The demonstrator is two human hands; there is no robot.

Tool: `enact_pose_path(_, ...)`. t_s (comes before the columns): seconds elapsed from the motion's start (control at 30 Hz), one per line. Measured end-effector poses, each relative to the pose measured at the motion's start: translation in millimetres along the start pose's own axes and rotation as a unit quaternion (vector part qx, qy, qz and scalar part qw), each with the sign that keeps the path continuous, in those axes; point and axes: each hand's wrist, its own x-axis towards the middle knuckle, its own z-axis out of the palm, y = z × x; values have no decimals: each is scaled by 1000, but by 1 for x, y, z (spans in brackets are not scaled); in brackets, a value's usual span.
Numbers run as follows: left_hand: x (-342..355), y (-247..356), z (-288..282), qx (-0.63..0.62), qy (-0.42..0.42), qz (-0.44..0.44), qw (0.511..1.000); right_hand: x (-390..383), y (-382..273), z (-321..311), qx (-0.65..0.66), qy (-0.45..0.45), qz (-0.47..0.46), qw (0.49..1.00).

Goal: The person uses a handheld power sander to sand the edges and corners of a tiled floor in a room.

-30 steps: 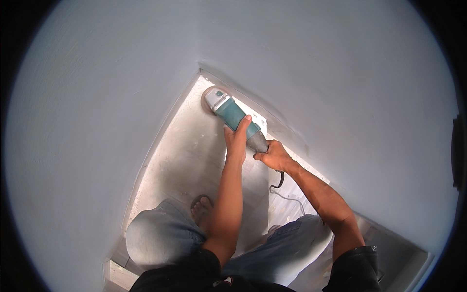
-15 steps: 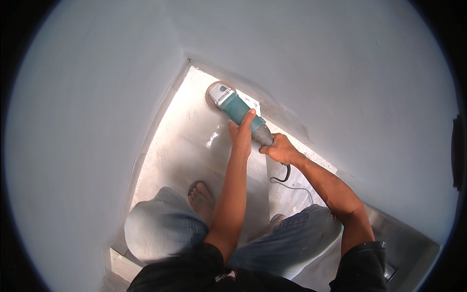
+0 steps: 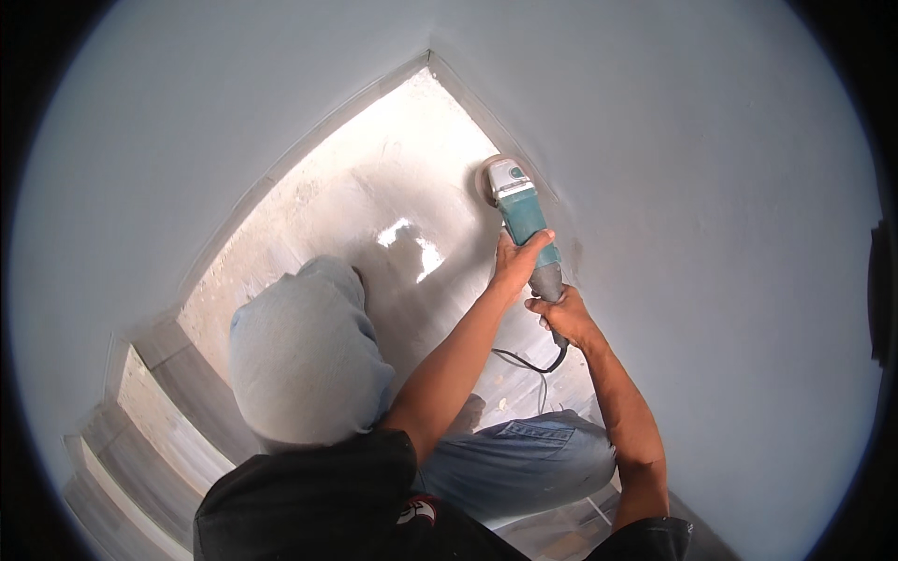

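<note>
A teal angle grinder (image 3: 526, 217) with a silver head and a dark grey rear grip is held in both my hands. My left hand (image 3: 520, 261) is closed round the middle of its body, thumb along the top. Behind it, my right hand (image 3: 568, 316) grips the rear end, where a black power cord (image 3: 533, 366) comes out. The round disc (image 3: 484, 181) at the grinder's head is by the skirting strip on the right wall; whether it touches is unclear. Underneath lies the pale, dusty floor (image 3: 412, 140).
Grey-blue walls (image 3: 692, 206) meet at a corner ahead, with a skirting strip (image 3: 468, 105) along their foot. Steps (image 3: 173, 425) go down at the lower left. My bent knees, dusty jeans (image 3: 524, 458) and one foot are close to the cord.
My view has turned, so the wall corner sits further right and more steps show at the left. The grinder, still in both hands, now points more straight ahead and sits nearer the right wall.
</note>
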Motion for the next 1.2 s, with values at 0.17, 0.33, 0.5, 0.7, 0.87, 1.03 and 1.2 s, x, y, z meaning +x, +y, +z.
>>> enact_pose_path(0.17, -8, -34, 9, -20, -21, -2, 1000, 1, 41, -12, -2, 0, -6, 1000)
enact_pose_path(0.33, -15, -43, 18, -15, -2, -4, 1000, 0, 60, -14, -65, 44, -19, 997)
enact_pose_path(0.5, -11, -39, 18, 14, 24, -22, 999, 5, 55, -11, -90, 59, -10, 994)
enact_pose_path(0.7, 29, -27, 13, 47, 101, -11, 994, 40, 33, -7, -135, 90, -34, 986)
enact_pose_path(0.87, 71, -27, -25, 79, 65, 25, 994, 73, 20, 25, -65, 88, -60, 992)
enact_pose_path(1.03, 60, 7, -32, 71, 26, 8, 997, 74, 13, 43, -57, 107, -65, 990)
enact_pose_path(1.2, 48, 18, -26, 66, 7, 25, 998, 56, -6, 40, -75, 106, -30, 991)
